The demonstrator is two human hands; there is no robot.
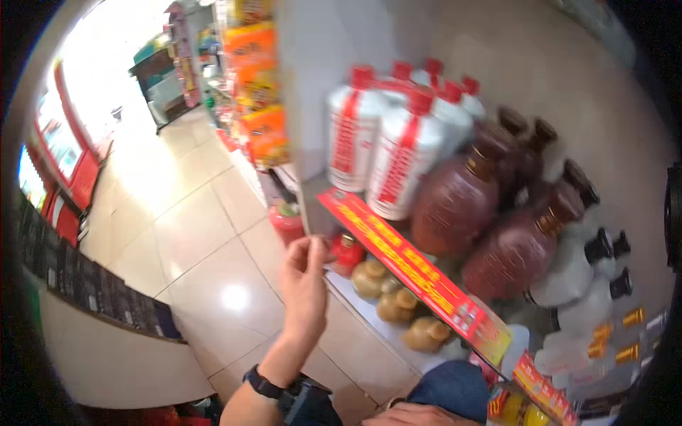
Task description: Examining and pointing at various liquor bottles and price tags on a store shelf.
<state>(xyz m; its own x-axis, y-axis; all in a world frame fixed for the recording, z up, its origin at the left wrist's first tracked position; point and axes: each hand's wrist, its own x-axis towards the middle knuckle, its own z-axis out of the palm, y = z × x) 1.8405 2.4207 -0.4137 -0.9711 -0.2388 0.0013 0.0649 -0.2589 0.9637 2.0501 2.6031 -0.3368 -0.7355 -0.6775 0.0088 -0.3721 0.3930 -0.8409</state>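
Observation:
My left hand (305,273), with a black watch (263,383) on its wrist, is raised beside the end of a shelf. Its fingers are bent and pinched together; anything between them is too small or blurred to make out. Just past the fingertips is a small red bottle (347,254) on the lower shelf. A part of my right hand (419,414) shows at the bottom edge, its fingers hidden. On the shelf above stand white bottles (406,145) with red caps and large brown bottles (458,199).
A red and yellow strip (419,270) runs along the shelf edge. Squat tan jars (398,305) sit below it. Clear bottles (568,280) with dark caps stand to the right. Orange packets (259,85) hang at the shelf end, above a red container (286,224). Tiled floor (206,234) lies left.

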